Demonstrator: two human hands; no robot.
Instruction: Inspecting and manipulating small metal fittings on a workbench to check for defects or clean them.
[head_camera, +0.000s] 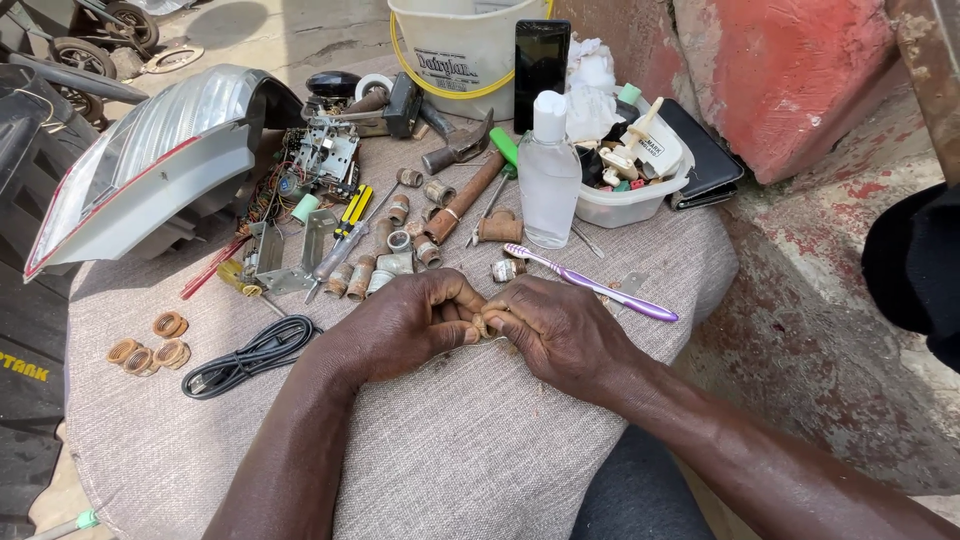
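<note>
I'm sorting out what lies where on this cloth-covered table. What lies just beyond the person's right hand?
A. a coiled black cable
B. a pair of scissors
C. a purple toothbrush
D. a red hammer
C: the purple toothbrush lies flat on the grey cloth just past the right hand, while the black cable lies on the far side of the left hand.

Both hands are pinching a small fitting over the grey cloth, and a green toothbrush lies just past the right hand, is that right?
Nearly. In the head view the toothbrush is purple, not green. The left hand and right hand do pinch a small fitting over the grey cloth.
</note>
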